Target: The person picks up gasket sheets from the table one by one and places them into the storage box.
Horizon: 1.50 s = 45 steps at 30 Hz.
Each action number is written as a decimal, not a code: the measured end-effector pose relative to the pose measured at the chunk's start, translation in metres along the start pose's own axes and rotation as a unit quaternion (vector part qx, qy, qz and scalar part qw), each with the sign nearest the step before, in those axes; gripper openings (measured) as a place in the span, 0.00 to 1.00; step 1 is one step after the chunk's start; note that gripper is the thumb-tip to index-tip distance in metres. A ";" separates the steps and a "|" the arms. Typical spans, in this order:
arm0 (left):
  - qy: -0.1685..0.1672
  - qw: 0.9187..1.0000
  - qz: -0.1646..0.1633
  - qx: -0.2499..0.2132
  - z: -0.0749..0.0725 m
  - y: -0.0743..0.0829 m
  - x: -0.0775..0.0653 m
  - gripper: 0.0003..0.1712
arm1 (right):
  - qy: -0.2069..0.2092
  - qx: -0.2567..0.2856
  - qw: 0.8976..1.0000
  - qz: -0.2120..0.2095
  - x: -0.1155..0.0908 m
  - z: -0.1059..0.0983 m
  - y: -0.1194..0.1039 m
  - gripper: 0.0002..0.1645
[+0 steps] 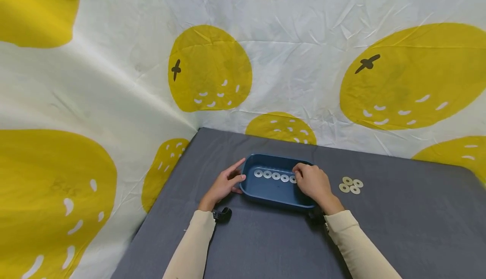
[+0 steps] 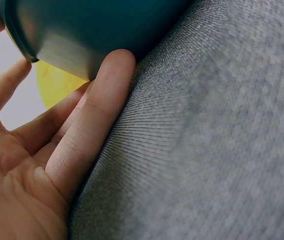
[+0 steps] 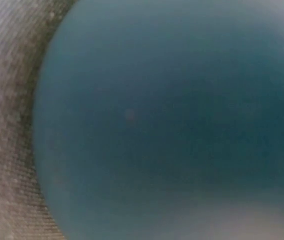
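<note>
A blue rectangular tray (image 1: 281, 194) with rounded corners lies on the grey cloth. My left hand (image 1: 224, 185) is at its left end, thumb over the rim and fingers spread along the outside. In the left wrist view, the straight little finger (image 2: 99, 105) touches the tray's outer wall (image 2: 81, 35) low down by the cloth. Flat metal washers (image 1: 276, 176) form a row inside the tray. My right hand (image 1: 314, 182) reaches over the tray's right end, fingers bent down at the row's right end; its fingertips are hidden, and I cannot tell whether they hold a washer.
Several more washers (image 1: 355, 189) lie grouped on the grey cloth (image 1: 410, 211) to the right of the tray. A white curtain (image 1: 288, 72) with yellow fruit shapes stands behind the table and along its left side. The right wrist view is mostly blurred blue tray wall (image 3: 157, 125).
</note>
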<state>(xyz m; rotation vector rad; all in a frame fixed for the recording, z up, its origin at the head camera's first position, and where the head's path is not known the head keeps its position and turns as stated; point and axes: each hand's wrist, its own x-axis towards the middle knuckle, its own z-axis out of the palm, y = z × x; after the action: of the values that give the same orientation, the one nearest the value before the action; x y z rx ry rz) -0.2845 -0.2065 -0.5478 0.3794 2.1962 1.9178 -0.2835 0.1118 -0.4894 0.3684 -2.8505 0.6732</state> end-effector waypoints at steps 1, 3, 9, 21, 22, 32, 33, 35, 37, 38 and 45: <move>-0.001 1.000 0.001 -0.003 0.000 0.000 0.000 0.35 | 0.006 0.011 1.000 -0.001 0.000 0.000 0.001 0.13; -0.002 1.000 0.005 -0.008 0.000 0.000 0.000 0.35 | 0.029 0.054 0.998 -0.008 0.000 -0.001 0.002 0.12; 0.004 1.000 0.005 -0.007 -0.003 0.001 0.001 0.34 | 0.158 0.225 0.961 0.008 -0.002 -0.019 0.025 0.09; 0.006 1.000 0.002 -0.015 -0.004 0.000 0.000 0.35 | 0.067 0.096 0.984 0.137 -0.024 -0.070 0.134 0.20; 0.006 1.000 0.002 -0.016 -0.004 0.000 0.000 0.35 | 0.049 0.084 0.986 0.136 -0.025 -0.072 0.141 0.20; 0.002 1.000 0.002 -0.014 0.000 -0.001 0.001 0.35 | -0.090 0.048 0.990 0.098 -0.029 -0.074 0.182 0.24; 0.002 1.000 0.001 -0.013 0.000 -0.002 0.001 0.35 | -0.095 0.048 0.990 0.096 -0.029 -0.074 0.184 0.24; 0.001 1.000 0.001 -0.012 0.000 -0.002 0.002 0.34 | -0.102 0.052 0.989 0.095 -0.029 -0.075 0.186 0.24; 0.001 1.000 -0.002 -0.013 0.000 -0.001 0.003 0.34 | -0.108 0.052 0.988 0.096 -0.029 -0.076 0.187 0.23; 0.001 1.000 -0.002 -0.014 0.000 -0.001 0.003 0.34 | -0.111 0.053 0.988 0.097 -0.029 -0.076 0.187 0.23; -0.001 1.000 -0.004 -0.015 0.001 0.000 0.002 0.35 | -0.114 0.054 0.986 0.109 -0.032 -0.075 0.187 0.20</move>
<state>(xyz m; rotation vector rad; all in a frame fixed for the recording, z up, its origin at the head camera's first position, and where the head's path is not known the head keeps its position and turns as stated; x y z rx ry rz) -0.2857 -0.2052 -0.5479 0.3660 2.1619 1.9439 -0.2965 0.3141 -0.5081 0.1564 -3.1110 0.8820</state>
